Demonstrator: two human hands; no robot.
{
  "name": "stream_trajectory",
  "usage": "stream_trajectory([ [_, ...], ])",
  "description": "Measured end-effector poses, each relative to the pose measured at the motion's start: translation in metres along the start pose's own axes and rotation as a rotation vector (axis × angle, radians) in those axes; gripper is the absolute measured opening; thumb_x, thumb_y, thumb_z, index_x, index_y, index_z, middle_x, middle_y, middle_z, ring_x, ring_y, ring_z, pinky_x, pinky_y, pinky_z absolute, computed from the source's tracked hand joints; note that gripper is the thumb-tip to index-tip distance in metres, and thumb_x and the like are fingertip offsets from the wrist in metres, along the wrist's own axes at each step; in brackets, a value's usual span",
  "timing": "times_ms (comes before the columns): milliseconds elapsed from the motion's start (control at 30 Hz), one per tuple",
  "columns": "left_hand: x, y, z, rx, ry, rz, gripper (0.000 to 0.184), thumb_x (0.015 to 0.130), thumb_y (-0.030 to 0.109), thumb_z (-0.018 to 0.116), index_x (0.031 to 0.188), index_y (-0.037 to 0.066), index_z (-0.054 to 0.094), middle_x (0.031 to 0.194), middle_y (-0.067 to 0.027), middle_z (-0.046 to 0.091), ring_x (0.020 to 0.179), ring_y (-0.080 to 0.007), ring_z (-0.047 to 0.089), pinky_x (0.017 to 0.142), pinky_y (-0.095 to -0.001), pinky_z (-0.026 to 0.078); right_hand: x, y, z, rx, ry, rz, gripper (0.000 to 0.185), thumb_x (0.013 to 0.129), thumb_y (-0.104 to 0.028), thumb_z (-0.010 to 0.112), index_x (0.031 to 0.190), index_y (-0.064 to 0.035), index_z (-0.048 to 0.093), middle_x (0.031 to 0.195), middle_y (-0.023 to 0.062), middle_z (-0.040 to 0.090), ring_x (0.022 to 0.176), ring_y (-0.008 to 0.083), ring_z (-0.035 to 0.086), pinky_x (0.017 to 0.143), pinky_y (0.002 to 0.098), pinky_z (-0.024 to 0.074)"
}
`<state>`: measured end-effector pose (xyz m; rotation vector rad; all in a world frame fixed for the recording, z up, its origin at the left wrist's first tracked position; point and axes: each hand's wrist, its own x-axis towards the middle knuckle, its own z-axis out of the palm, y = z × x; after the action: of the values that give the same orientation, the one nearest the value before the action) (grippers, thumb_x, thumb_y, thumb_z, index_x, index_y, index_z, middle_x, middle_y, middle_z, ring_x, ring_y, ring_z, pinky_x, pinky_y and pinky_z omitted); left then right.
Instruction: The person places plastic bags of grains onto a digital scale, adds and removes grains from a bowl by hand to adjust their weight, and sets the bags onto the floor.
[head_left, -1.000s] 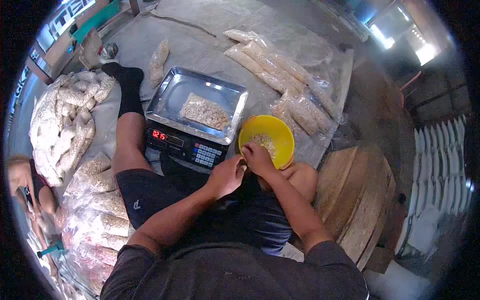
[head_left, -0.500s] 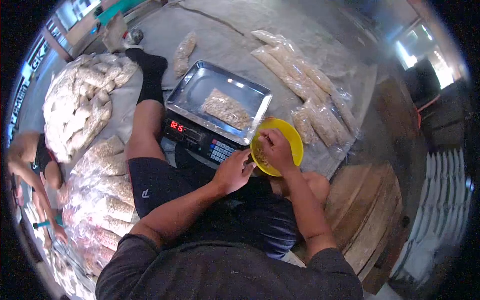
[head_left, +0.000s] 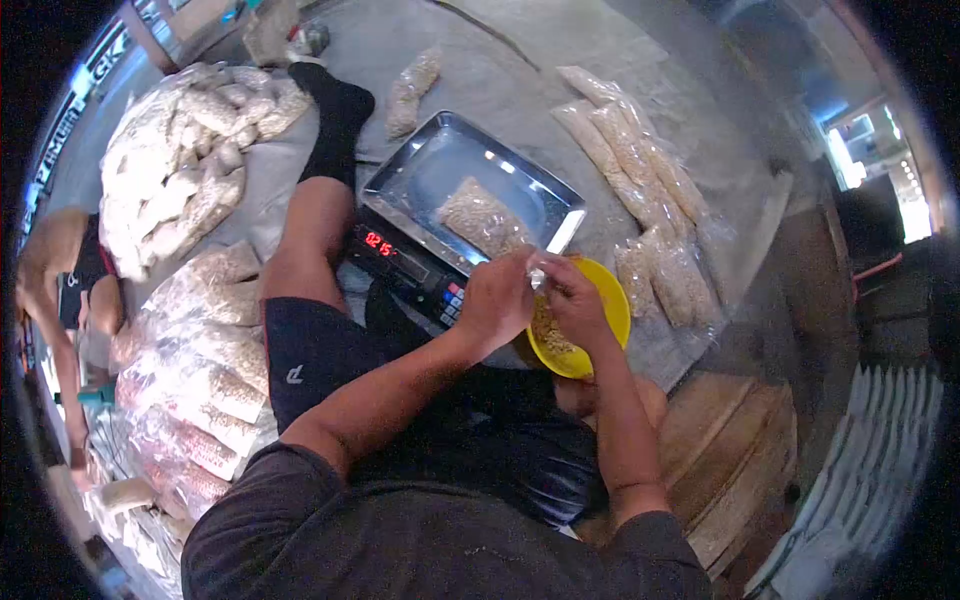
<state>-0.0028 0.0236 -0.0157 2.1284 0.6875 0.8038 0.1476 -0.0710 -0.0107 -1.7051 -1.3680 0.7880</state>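
A clear plastic bag of pale, grain-like pieces [head_left: 482, 216] lies on the steel tray [head_left: 405, 180] of a digital scale [head_left: 400, 262] with a red lit display. My left hand [head_left: 500, 300] is at the tray's near right corner, its fingers closed on clear plastic at the bag's near end. My right hand [head_left: 578, 308] pinches the same plastic from the other side, above a yellow bowl [head_left: 612, 300]. Loose pale pieces lie in the bowl, partly hidden by my right hand.
Filled bags [head_left: 640, 160] lie in a row at the right, and a single bag [head_left: 412, 92] lies beyond the tray. At the left are a large pile of bags [head_left: 190, 150] and large clear sacks [head_left: 200, 370]. Another person [head_left: 60, 270] sits far left. Wooden boards [head_left: 720, 450] are at my right.
My left hand has moved right and up to the bag's end. My right hand has come out of the bowl to meet it at the plastic. The whole view has shifted slightly.
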Motion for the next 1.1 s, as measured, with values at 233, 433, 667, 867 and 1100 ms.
stream_trajectory([
  [233, 0.004, -0.005, -0.026, -0.083, 0.115, -0.039, 0.032, 0.084, 0.001, 0.064, 0.115, 0.004, 0.058, 0.094, -0.0183, 0.066, 0.084, -0.0395, 0.066, 0.073, -0.045, 0.054, 0.015, -0.032, 0.006, -0.547, -0.007, -0.008, 0.04, 0.09, -0.028, 0.068, 0.123, -0.0065, 0.063, 0.131, 0.0159, 0.061, 0.113, 0.0385, 0.062, 0.094, 0.0463, 0.0518],
  [433, 0.028, -0.041, -0.045, 0.03, -0.044, 0.136, 0.028, 0.083, -0.001, 0.059, 0.11, 0.003, 0.061, 0.105, -0.0194, 0.064, 0.099, -0.0419, 0.062, 0.086, -0.0488, 0.051, 0.028, -0.032, 0.02, -0.76, -0.03, 0.033, 0.03, 0.091, -0.034, 0.066, 0.101, -0.0063, 0.069, 0.107, 0.0168, 0.064, 0.088, 0.0385, 0.066, 0.073, 0.0501, 0.0534],
  [667, 0.026, -0.043, -0.034, 0.071, -0.043, 0.055, 0.024, 0.081, -0.002, 0.06, 0.105, 0.001, 0.061, 0.1, -0.021, 0.063, 0.096, -0.0426, 0.062, 0.085, -0.0487, 0.051, 0.03, -0.019, 0.012, -0.916, -0.285, 0.09, 0.034, 0.095, -0.039, 0.06, 0.083, -0.0072, 0.068, 0.08, 0.0171, 0.07, 0.079, 0.0401, 0.069, 0.067, 0.0514, 0.0541],
  [867, 0.025, -0.05, -0.041, 0.045, 0.033, 0.167, 0.021, 0.083, 0.0, 0.058, 0.104, -0.001, 0.062, 0.1, -0.0219, 0.063, 0.097, -0.0434, 0.061, 0.087, -0.0495, 0.05, -0.023, -0.035, -0.005, -0.757, 0.19, 0.015, 0.035, 0.097, -0.041, 0.055, 0.089, -0.009, 0.067, 0.076, 0.0181, 0.062, 0.078, 0.039, 0.066, 0.066, 0.0499, 0.0511],
  [1100, 0.003, 0.011, -0.063, 0.008, -0.159, -0.005, 0.015, 0.092, 0.011, 0.06, 0.104, 0.003, 0.065, 0.096, -0.0194, 0.066, 0.09, -0.0383, 0.066, 0.078, -0.0468, 0.053, -0.071, 0.002, -0.004, -0.598, 0.383, 0.37, 0.032, 0.097, -0.038, 0.057, 0.099, -0.0086, 0.07, 0.095, 0.0185, 0.068, 0.092, 0.0388, 0.066, 0.079, 0.0486, 0.0527],
])
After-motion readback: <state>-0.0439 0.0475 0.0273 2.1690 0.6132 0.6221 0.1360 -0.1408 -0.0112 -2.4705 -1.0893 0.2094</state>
